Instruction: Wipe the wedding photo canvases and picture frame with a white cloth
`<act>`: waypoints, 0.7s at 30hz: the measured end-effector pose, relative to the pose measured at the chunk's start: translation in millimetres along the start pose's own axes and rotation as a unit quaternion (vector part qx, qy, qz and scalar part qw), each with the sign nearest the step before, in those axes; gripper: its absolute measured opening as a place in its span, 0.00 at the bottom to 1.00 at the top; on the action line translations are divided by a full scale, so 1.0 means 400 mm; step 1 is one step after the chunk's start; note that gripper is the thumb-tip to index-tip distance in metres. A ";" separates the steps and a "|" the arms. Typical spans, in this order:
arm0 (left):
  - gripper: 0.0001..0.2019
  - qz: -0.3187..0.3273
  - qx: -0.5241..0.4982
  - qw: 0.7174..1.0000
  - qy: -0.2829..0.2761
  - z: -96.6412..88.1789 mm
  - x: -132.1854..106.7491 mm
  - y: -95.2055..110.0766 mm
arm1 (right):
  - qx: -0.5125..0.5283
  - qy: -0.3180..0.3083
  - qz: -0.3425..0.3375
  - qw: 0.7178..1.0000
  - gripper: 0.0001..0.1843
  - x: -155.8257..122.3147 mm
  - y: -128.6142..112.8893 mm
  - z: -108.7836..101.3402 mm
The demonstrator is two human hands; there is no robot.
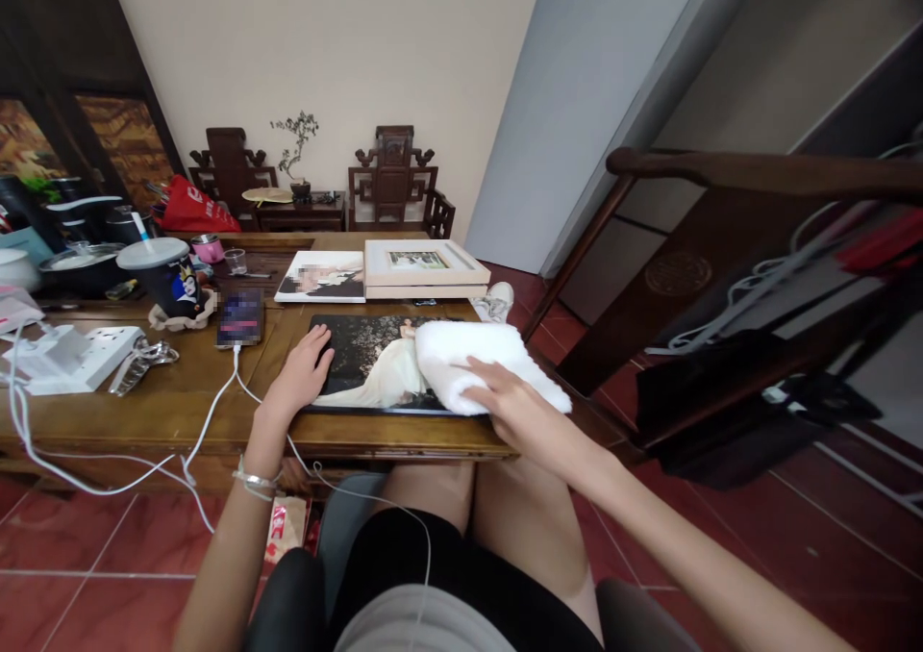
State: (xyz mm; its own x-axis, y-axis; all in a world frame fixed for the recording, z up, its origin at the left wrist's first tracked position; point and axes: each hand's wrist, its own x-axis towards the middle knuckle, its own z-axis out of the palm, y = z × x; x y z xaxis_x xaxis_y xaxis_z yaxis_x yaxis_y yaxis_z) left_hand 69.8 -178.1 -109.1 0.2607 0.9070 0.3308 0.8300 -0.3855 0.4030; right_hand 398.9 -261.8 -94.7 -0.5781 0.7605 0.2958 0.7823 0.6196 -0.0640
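Observation:
A dark photo panel showing a figure in a long white dress lies flat near the front edge of the wooden table. Over its right part is a folded white fluffy cloth, which hides that end and hangs past the panel's corner. My right hand presses down on the cloth with its fingers stretched out. At the panel's left edge rests my left hand, laid flat with nothing in it.
Behind the panel are a smaller photo print and a pale picture frame. To the left stand a phone on a white cable, a lidded cup and a power strip. A wooden chair rail rises at right.

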 end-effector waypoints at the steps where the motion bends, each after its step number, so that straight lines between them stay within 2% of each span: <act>1: 0.25 0.000 0.001 1.000 -0.001 0.000 0.000 0.001 | 0.007 -0.002 -0.004 1.000 0.35 -0.025 -0.019 -0.008; 5: 0.25 0.001 0.005 1.000 -0.002 -0.001 0.002 0.000 | 0.018 -0.011 -0.030 0.999 0.32 -0.098 -0.090 -0.037; 9: 0.25 0.008 0.011 1.000 -0.002 0.002 0.002 -0.003 | 0.021 -0.014 -0.046 0.999 0.31 -0.102 -0.105 -0.040; 12: 0.25 0.007 0.011 1.000 -0.006 0.002 0.001 -0.003 | 0.031 -0.005 -0.036 0.999 0.33 -0.049 -0.060 -0.023; 17: 0.25 0.007 0.011 1.000 -0.009 -0.003 -0.001 -0.002 | 0.017 0.002 0.014 1.000 0.32 0.105 0.062 0.007; 21: 0.24 0.006 0.009 1.000 -0.008 -0.007 -0.003 -0.002 | 0.000 -0.009 0.038 0.999 0.31 0.212 0.118 0.015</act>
State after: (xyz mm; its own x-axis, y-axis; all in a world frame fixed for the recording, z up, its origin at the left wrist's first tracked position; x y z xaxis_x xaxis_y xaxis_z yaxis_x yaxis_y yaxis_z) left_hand 67.7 -179.3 -107.3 0.2782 0.9052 0.3214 0.8355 -0.3931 0.3840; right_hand 385.5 -166.9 -78.2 -0.5216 0.8087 0.2720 0.8238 0.5603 -0.0859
